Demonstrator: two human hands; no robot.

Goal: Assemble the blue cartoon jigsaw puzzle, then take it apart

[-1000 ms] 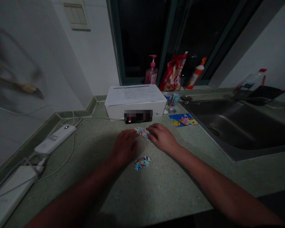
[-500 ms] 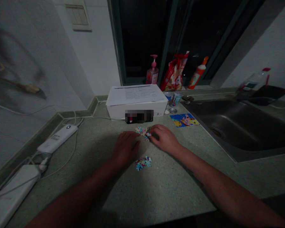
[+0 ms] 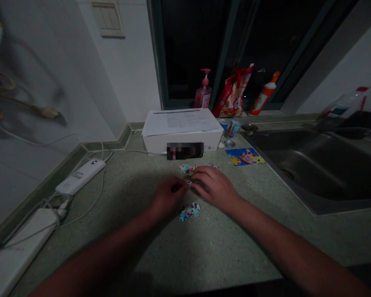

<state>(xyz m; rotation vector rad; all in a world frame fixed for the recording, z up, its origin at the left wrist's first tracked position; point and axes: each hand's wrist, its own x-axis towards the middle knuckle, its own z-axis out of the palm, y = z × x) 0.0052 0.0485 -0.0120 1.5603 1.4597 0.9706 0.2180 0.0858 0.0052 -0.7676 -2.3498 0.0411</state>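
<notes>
Small multicoloured jigsaw puzzle pieces lie on the speckled green countertop (image 3: pixel 126 231) in loose groups. One group (image 3: pixel 187 168) sits between my hands and the white box, and a few pieces (image 3: pixel 214 166) lie just right of it. Another pile (image 3: pixel 189 212) sits nearer me, below my hands. My left hand (image 3: pixel 167 197) has its fingers drawn together beside a few pieces, and I cannot see any piece in them. My right hand (image 3: pixel 214 187) rests with its fingers out over the pieces at its tips.
A white box (image 3: pixel 154 144) topped with printed paper stands behind the pieces, with a blurred phone (image 3: pixel 184 151) against it. A colourful picture card (image 3: pixel 245 156) lies right of it, beside a steel sink (image 3: pixel 315 169). White power strips (image 3: pixel 80 177) and cables lie left.
My hands have drawn slightly apart and my left hand's fingers have closed. A few pieces now show separately to the right of the upper group. The view has shifted slightly.
</notes>
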